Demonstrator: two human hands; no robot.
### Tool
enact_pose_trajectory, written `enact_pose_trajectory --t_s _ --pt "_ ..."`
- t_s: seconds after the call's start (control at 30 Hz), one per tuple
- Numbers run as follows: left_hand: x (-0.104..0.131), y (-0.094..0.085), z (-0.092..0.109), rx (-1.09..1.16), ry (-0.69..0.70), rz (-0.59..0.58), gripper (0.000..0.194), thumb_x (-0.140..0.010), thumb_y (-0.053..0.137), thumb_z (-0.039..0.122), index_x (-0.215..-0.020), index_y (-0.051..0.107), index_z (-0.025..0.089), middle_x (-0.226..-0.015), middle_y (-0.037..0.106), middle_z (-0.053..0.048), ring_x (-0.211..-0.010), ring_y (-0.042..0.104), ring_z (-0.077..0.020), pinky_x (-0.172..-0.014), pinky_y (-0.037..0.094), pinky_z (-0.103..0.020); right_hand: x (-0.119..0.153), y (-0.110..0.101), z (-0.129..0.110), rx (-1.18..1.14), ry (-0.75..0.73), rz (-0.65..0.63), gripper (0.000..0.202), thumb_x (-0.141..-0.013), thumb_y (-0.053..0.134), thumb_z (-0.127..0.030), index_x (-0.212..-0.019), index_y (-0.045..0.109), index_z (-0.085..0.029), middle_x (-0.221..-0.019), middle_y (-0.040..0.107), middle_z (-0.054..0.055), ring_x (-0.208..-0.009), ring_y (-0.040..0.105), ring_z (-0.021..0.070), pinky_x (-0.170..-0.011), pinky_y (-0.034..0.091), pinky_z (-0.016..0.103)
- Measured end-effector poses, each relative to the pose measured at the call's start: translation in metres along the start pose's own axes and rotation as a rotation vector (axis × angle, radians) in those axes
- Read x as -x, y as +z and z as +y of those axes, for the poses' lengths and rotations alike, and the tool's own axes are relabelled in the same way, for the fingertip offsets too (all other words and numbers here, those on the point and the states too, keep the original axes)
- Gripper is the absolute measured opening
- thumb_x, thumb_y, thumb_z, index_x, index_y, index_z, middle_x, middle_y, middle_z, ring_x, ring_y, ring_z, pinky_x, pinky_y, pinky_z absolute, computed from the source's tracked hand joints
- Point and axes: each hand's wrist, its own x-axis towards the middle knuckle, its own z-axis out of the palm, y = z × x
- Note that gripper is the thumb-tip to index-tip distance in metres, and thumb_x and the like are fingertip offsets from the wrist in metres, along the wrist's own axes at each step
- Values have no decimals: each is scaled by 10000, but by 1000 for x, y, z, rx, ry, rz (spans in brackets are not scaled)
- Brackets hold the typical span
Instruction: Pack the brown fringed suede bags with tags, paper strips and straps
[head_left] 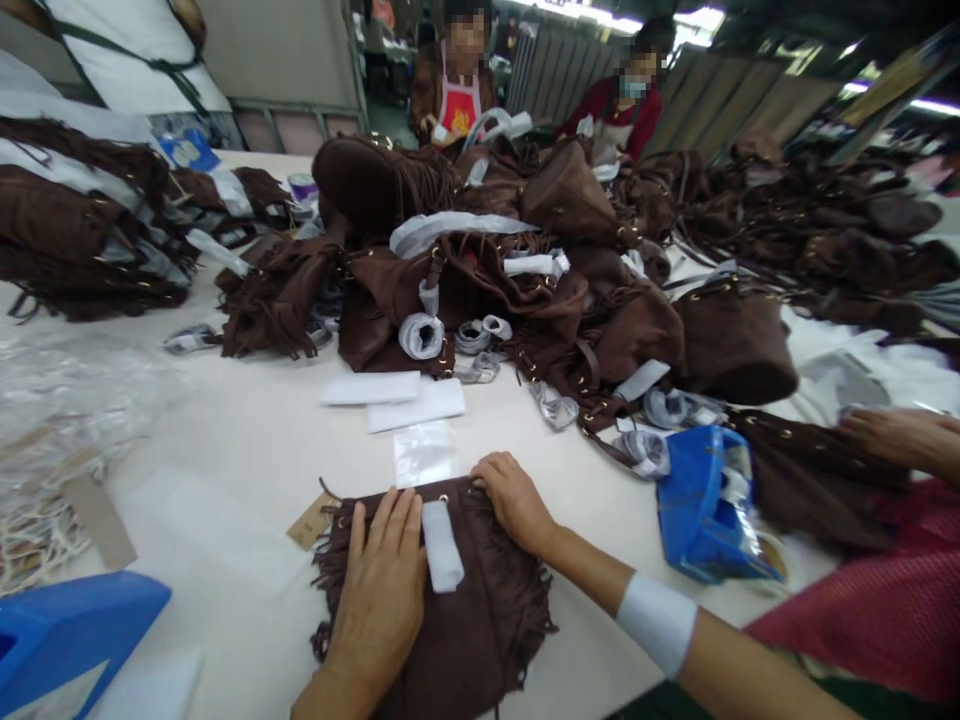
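A dark brown fringed bag (480, 620) lies flat on the white table in front of me. My left hand (384, 580) rests on its left half, palm down with the fingers stretched out. At the bag's top right edge, my right hand (514, 500) has its fingers curled over the rim. Between the hands, a strip of white foam wrap (442, 545) lies on the bag's front. A tan paper tag (311, 520) sticks out at the upper left corner. Just beyond the top edge lies a small clear plastic bag (425, 453).
Brown bags (570, 190) are heaped across the back. White foam pieces (416, 403) lie before them. Blue tape dispensers (701, 500) stand right and front left. Clear plastic (67, 400) and strings (45, 545) are at left. A co-worker's hand (896, 438) touches a bag at right; other people stand behind.
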Motion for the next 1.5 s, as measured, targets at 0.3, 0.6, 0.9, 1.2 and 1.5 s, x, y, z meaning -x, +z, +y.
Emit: enact_pose_trajectory --t_s 0.3,0.6,0.9,1.2,1.5 --pt "13 14 20 -75 -103 22 599 -898 487 249 -1467 393 88 -1573 353 -137 -1496 175 -350 -1222 184 -612 5 9 15 -141 -85 109 182 -973 441 -118 -1001 606 -188 -966 617 72 -951 559 212 -859 498 371" --pt "10 6 23 -114 -48 -30 569 -918 438 226 -1458 394 52 -1561 358 -179 -1491 196 -346 -1218 231 -577 8 20 30 -181 -122 154 348 -1003 374 -188 -1300 551 -226 -1201 664 90 -1151 610 218 -1019 515 445" --pt "2 2 28 -132 -22 -89 550 -897 394 166 -1421 438 8 -1510 422 -221 -1455 292 -363 -1211 201 -600 7 23 32 -130 -182 143 454 -977 327 -157 -1367 545 -234 -1339 621 74 -1256 572 194 -1127 430 479" --pt "7 14 24 -164 36 -57 514 -905 345 134 -1376 501 0 -1477 459 -237 -1420 355 -386 -1192 202 -624 24 -27 30 29 294 263 448 -1041 204 -294 -1341 515 -173 -1291 632 114 -1187 599 177 -1010 477 362" --pt "10 22 25 -232 64 22 528 -912 337 141 -1392 453 -45 -1486 426 -272 -1425 331 -414 -1179 185 -654 38 -5 -32 210 637 201 500 -963 441 -595 -1054 591 -126 -1014 676 168 -942 672 276 -788 502 348"
